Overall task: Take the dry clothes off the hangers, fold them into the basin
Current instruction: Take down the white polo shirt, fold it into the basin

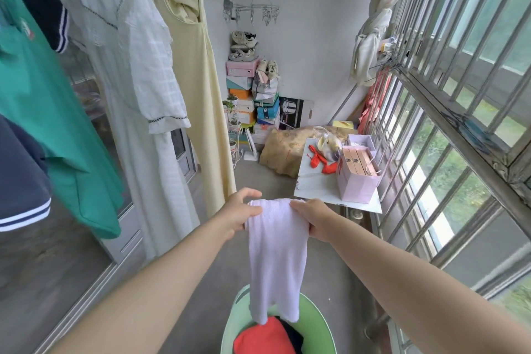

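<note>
A pale lilac-white garment (276, 256) hangs doubled over in front of me, gripped at its top fold by my left hand (240, 214) and my right hand (313, 220). Its lower end dangles just above the green basin (314, 322) at the bottom centre. Inside the basin lie a folded red garment (263, 338) and something black beside it. Still on hangers at the left are a green shirt (43, 100), a navy garment (20, 172), a white dress (138, 89) and a pale yellow dress (198, 86).
A barred window (448, 112) runs along the right. A small table (319, 187) with a pink bag (356, 178) stands ahead on the right. Stacked shoe boxes (247, 95) and a sack (283, 149) fill the far end. A glass sliding door (86, 253) is at the left.
</note>
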The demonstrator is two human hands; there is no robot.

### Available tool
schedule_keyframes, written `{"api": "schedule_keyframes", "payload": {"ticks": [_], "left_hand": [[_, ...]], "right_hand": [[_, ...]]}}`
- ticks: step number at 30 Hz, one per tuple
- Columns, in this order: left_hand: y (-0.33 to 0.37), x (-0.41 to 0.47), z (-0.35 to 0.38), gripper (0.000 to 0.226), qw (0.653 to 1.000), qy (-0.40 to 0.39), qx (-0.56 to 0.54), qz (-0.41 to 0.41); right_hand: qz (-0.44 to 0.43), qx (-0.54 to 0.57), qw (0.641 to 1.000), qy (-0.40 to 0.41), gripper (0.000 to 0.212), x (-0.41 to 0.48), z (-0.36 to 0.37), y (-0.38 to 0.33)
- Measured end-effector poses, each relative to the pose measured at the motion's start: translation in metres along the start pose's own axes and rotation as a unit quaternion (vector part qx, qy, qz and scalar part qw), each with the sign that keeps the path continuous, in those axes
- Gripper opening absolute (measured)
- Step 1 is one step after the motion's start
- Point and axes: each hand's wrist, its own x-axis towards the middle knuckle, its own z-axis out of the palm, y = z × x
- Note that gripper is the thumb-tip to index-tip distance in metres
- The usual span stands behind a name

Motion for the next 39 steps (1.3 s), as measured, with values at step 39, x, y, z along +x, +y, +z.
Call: {"api": "schedule_keyframes", "payload": {"ticks": [39], "left_hand": [[0.01,0.004,-0.01,0.069,0.981,0.016,0.062,0.184]], "right_hand": [[-0.106,-0.059,0.962,-0.244,0.054,-0.003,-0.031,0.028]]}}
